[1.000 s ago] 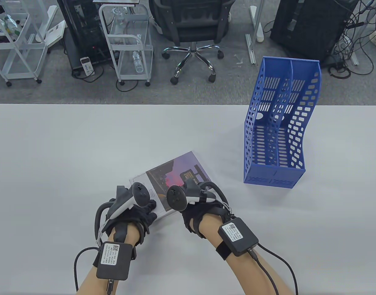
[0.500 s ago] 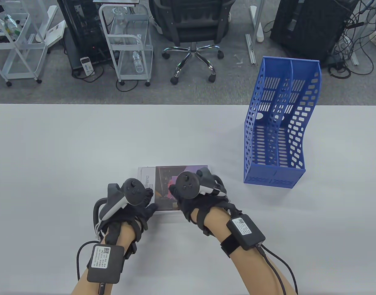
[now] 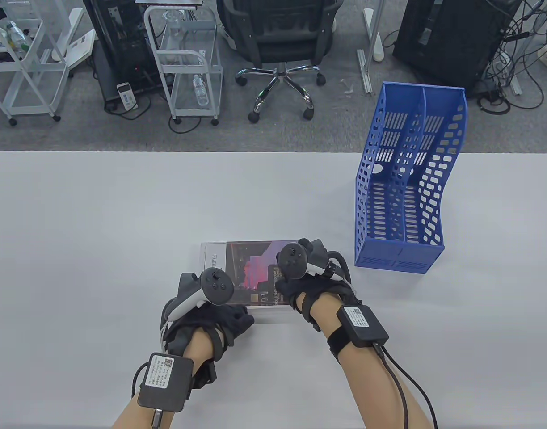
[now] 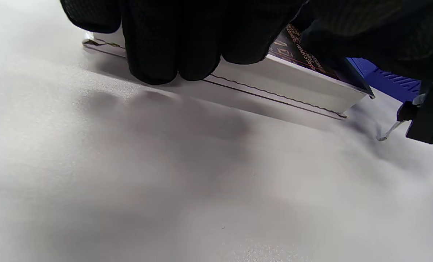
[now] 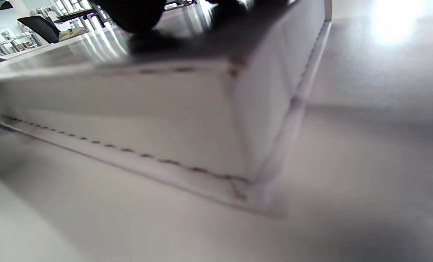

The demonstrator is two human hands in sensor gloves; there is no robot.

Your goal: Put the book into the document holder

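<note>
Both hands' fingers (image 4: 172, 43) cover the book (image 3: 249, 268) — title cut off.

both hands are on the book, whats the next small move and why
Probably lift the near edge. The book lies flat on the table, left hand fingers curled over that edge, right hand at its right end. The blue holder stands apart, upright, so the book must rise first.

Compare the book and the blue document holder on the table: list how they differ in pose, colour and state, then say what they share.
1. Pose: the book lies flat; the document holder stands upright.
2. Colour: the book has a dark purple cover with white edges; the document holder is plain blue, perforated.
3. State: the left hand and right hand are on the book; nothing touches the document holder, whose compartments look empty.
Shared: both rest on the white table.
</note>
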